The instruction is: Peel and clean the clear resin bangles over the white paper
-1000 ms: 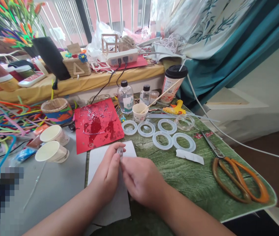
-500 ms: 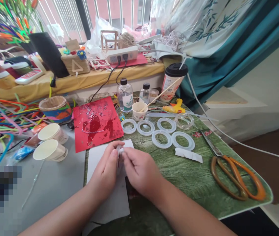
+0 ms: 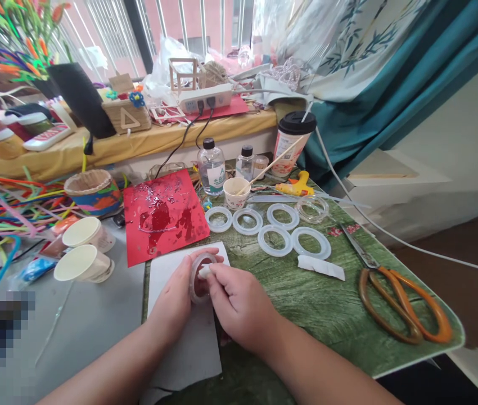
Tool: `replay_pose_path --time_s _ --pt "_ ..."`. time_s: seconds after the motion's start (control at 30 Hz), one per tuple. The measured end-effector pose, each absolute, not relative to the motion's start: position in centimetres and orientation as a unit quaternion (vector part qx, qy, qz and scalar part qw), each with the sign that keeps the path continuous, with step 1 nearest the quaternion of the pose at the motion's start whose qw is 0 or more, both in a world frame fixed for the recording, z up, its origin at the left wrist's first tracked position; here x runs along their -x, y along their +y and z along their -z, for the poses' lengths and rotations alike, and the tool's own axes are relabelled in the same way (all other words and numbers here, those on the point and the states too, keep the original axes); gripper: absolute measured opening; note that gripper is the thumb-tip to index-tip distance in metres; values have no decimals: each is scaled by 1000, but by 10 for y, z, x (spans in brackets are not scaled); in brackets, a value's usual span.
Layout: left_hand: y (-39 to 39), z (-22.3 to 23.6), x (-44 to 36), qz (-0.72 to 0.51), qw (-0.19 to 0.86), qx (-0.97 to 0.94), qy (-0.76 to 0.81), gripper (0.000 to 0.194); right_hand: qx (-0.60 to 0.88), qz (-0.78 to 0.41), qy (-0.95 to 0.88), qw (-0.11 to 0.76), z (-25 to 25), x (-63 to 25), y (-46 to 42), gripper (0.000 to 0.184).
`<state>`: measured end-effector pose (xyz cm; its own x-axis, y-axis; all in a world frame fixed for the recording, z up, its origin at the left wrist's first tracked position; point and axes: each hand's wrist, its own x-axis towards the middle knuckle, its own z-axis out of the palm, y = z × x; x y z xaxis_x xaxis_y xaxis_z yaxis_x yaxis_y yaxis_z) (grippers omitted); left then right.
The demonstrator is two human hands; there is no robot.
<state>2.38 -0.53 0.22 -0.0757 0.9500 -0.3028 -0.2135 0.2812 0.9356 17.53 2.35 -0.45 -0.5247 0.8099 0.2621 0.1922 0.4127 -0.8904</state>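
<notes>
My left hand (image 3: 177,295) grips a translucent ring mould (image 3: 199,278) and holds it upright over a white sheet (image 3: 182,343) on the green board (image 3: 332,315). The ring's open face is turned toward me. My right hand (image 3: 239,301) pinches the ring's right rim with thumb and fingertips. Both hands meet at the ring near the board's front left. Several more white ring moulds (image 3: 279,228) lie flat in two rows just beyond my hands.
A red sheet (image 3: 163,216) with clear glossy smears lies to the left of the rings. Orange-handled scissors (image 3: 395,301) rest at the right. Two paper cups (image 3: 82,250), pipe cleaners (image 3: 3,208), two bottles (image 3: 211,166), a small cup with a stick (image 3: 237,194), a glue gun (image 3: 296,185) and a lidded drink cup (image 3: 292,143) surround them.
The ring has been turned from edge-on to upright, so its open face shows now. My right hand moved up to pinch its rim. The view shifted slightly.
</notes>
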Motion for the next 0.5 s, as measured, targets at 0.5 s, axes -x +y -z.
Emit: replay_pose_path --time_s 0.5 --pt "-15 1 -18 -463 434 -553 540 44 346 -583 -621 392 1 -174 25 34"
